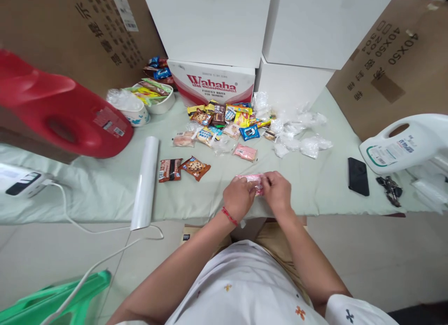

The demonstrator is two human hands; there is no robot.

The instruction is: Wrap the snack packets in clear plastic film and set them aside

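Near the table's front edge, both my hands grip a small pink snack packet [258,179]. My left hand [240,196], with a red bracelet at its wrist, holds the packet's left side. Its right end is pinched by my right hand [277,189], and the fingers partly hide it. Just beyond lies another pink packet [245,152]. To the left are a cookie packet [196,168] and a dark red-brown packet [170,170]. Farther back sits a pile of mixed wrapped snacks [224,117], with crumpled clear plastic wrap [297,133] on its right.
A white roll [145,182] lies left, overhanging the front edge. Beyond it are a red jug [63,110] and snack tubs [161,101]. A phone [358,176], keys [390,189] and a white jug [402,143] lie right. Boxes, one marked Wahaha [213,82], line the back.
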